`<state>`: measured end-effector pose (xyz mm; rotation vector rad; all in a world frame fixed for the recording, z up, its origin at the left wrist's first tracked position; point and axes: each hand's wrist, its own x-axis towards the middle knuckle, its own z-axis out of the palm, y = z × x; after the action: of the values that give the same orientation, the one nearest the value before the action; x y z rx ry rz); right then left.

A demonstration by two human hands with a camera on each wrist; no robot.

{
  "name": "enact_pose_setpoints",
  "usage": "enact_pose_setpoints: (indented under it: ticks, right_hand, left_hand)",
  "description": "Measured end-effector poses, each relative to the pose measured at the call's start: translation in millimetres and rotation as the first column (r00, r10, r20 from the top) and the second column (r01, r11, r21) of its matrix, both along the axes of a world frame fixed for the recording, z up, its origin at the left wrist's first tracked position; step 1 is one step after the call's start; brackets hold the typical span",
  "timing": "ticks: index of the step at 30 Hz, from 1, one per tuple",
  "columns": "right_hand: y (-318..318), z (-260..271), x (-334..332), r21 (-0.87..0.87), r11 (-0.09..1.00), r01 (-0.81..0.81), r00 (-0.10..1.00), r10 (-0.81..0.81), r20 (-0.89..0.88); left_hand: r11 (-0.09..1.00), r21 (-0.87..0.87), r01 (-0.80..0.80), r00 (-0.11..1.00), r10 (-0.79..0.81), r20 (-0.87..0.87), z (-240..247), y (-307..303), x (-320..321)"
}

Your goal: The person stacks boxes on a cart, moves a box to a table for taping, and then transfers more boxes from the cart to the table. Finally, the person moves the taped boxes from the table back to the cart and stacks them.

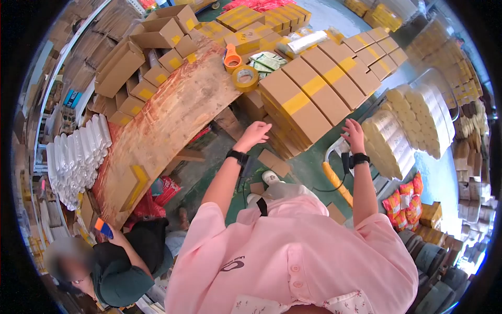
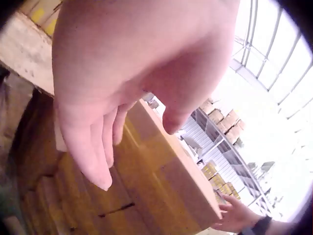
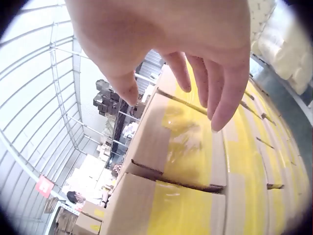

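Observation:
Taped cardboard cartons (image 1: 319,125) stand stacked in front of me, yellow tape running across their tops. My left hand (image 1: 253,136) is at the left side of the nearest carton, holding nothing. In the left wrist view its fingers (image 2: 85,142) hang loosely bent beside the taped carton side (image 2: 146,161). On the opposite side, my right hand (image 1: 354,135) is near the carton's right corner, also holding nothing. The right wrist view shows its relaxed fingers (image 3: 215,88) in front of the taped ends of stacked cartons (image 3: 190,142).
A wooden table (image 1: 172,110) at the left bears unfilled cartons (image 1: 123,65), a roll of yellow tape (image 1: 244,78) and an orange tape dispenser (image 1: 231,56). Wrapped yellowish rolls (image 1: 389,141) stand at the right. Another person (image 1: 123,277) is at the lower left, holding a blue-and-orange object (image 1: 103,228).

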<state>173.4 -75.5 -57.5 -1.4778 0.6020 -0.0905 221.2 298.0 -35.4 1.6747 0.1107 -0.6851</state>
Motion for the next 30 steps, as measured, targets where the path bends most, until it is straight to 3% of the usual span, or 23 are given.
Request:
enact_pose_setpoints:
  ticks: [1,4,11,16,18,22,23,24,25,27,28,29,30]
  right_hand:
    - [4,2,8,-0.032,0.999,0.008,1.000,-0.008,0.013]
    - [10,-3,20,-0.059,0.998,-0.002,1.000,0.002,-0.005]
    - [5,17,12,-0.161,0.987,-0.022,0.998,0.012,-0.062]
    - [-62,53,23,-0.353,0.926,-0.134,0.990,0.113,-0.079]
    - [-100,59,47,-0.448,0.875,-0.184,0.983,0.161,-0.088]
    - [-172,52,122,-0.595,0.752,-0.284,0.957,0.262,-0.125]
    - [-185,49,139,-0.619,0.721,-0.311,0.948,0.286,-0.142]
    - [-183,61,153,-0.643,0.695,-0.323,0.946,0.264,-0.190]
    - [-190,60,173,-0.634,0.673,-0.381,0.923,0.320,-0.214]
    - [-204,51,207,-0.602,0.629,-0.491,0.867,0.424,-0.263]
    - [-203,56,218,-0.514,0.649,-0.561,0.825,0.491,-0.280]
    - [-200,61,231,-0.420,0.657,-0.625,0.779,0.557,-0.289]
    - [-197,63,242,-0.321,0.655,-0.684,0.730,0.620,-0.289]
  left_hand:
    - [0.997,-0.076,-0.025,0.996,0.019,-0.083,7,-18,3]
    - [0.988,-0.151,-0.037,0.992,0.019,-0.124,-9,-62,11]
    - [0.986,-0.160,-0.052,0.987,0.027,-0.156,-7,-100,-3]
    - [0.977,-0.181,-0.114,0.975,0.076,-0.207,-15,-104,-11]
    - [0.972,-0.161,-0.171,0.968,0.135,-0.213,-26,-106,-2]
    - [0.944,-0.135,-0.300,0.944,0.273,-0.186,-3,-111,8]
    - [0.956,-0.130,-0.264,0.964,0.254,-0.082,-58,-110,24]
    - [0.943,-0.108,-0.313,0.949,0.308,-0.063,-48,-115,25]
    - [0.928,-0.085,-0.363,0.932,0.360,-0.045,-37,-121,26]
    - [0.880,-0.207,-0.428,0.902,0.431,-0.034,-71,-127,39]
    - [0.766,-0.179,-0.617,0.787,0.608,-0.109,-39,-141,37]
    - [0.758,-0.184,-0.625,0.780,0.616,-0.111,-36,-144,39]
    - [0.722,-0.184,-0.667,0.744,0.632,-0.219,-17,-151,38]
